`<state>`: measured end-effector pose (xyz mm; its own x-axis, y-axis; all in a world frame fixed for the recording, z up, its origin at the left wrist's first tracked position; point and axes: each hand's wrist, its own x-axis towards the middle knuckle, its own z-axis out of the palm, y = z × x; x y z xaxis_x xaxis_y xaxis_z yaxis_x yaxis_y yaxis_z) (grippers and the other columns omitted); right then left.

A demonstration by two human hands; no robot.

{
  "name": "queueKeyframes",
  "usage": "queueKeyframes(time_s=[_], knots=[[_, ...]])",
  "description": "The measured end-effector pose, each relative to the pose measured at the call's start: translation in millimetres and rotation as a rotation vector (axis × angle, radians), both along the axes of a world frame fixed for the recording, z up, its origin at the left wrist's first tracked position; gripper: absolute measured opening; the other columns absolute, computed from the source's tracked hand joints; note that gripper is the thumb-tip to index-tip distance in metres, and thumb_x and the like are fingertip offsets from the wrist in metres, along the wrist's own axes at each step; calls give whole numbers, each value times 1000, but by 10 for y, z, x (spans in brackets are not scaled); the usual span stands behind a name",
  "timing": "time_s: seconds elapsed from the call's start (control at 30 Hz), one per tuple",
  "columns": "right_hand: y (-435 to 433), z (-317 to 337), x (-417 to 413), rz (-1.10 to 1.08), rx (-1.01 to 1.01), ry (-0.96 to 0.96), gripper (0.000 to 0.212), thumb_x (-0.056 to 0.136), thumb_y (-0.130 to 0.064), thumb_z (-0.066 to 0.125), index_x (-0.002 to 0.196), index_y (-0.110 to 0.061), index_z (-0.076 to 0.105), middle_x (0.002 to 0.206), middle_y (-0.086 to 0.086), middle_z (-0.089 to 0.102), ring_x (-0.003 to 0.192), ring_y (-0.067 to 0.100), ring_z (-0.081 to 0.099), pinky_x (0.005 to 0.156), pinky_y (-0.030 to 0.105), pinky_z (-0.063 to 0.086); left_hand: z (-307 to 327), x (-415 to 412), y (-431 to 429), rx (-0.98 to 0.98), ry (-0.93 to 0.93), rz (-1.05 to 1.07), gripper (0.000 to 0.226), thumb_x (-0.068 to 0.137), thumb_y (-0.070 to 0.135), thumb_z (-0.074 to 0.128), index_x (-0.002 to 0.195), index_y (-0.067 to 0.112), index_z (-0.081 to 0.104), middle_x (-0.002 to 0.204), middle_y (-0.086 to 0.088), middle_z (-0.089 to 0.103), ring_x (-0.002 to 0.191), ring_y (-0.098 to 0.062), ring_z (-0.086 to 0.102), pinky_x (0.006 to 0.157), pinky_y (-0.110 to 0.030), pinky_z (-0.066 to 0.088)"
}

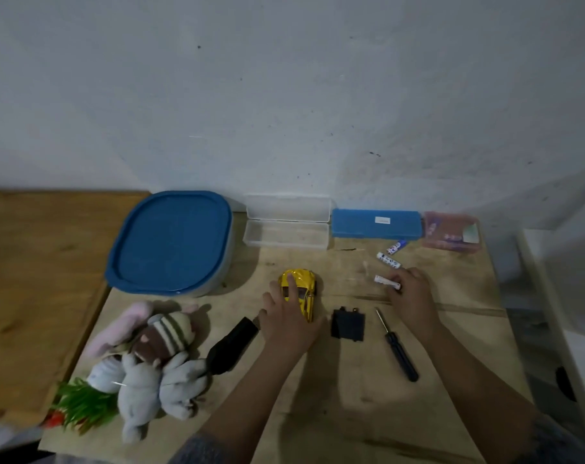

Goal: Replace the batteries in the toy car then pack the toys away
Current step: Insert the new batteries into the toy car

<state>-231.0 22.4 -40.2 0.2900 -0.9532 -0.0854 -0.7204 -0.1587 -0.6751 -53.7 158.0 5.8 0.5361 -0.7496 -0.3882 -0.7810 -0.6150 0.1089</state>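
Observation:
A yellow toy car [304,286] stands on the wooden table [351,396]. My left hand [286,321] lies over its near end, fingers curled on its roof. My right hand [410,294] pinches a white battery [385,281] lying on the table. Two more batteries, one white [389,260] and one blue-and-white [396,246], lie just beyond it. A black battery cover [348,324] and a black-handled screwdriver [398,346] lie between my hands.
A blue-lidded container [172,241] stands at the back left. An open clear case [286,222], a blue box [376,223] and a pink box [450,232] line the wall. Soft toys [147,356], a green plastic plant [80,405] and a black object [229,346] lie left.

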Motion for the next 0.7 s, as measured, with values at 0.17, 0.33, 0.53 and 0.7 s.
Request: queueKeyframes(time_s=[0.17,0.33,0.53,0.7], knots=[[128,42,-17,-18,-3,-7,7,83,3,61,87,-1,64,88,8,52,82,27,55,71,29,40,21,44,-138,48,37,-43,91,89,37,57,150,20,-8,143,-21,25,123,-35,36,97,-40,41],[326,230,-42,-118,45,-120,8,84,1,62,87,-6,64,89,7,54,84,25,56,74,25,39,127,252,-54,-173,410,66,89,89,39,60,147,44,-8,140,-21,25,123,-39,39,99,-45,40],[610,665,223,-95,163,-322,0,91,-14,57,92,-14,57,98,9,60,88,18,58,69,18,44,453,360,-15,-642,1170,381,80,90,28,61,148,39,7,139,-2,38,123,-25,47,96,-41,46],[894,1107,734,-157,580,-749,8,98,-16,44,92,-12,48,106,12,56,91,20,61,61,29,59,693,288,-148,-850,1472,550,63,90,27,56,144,34,24,133,-11,49,113,-29,57,91,-48,51]])
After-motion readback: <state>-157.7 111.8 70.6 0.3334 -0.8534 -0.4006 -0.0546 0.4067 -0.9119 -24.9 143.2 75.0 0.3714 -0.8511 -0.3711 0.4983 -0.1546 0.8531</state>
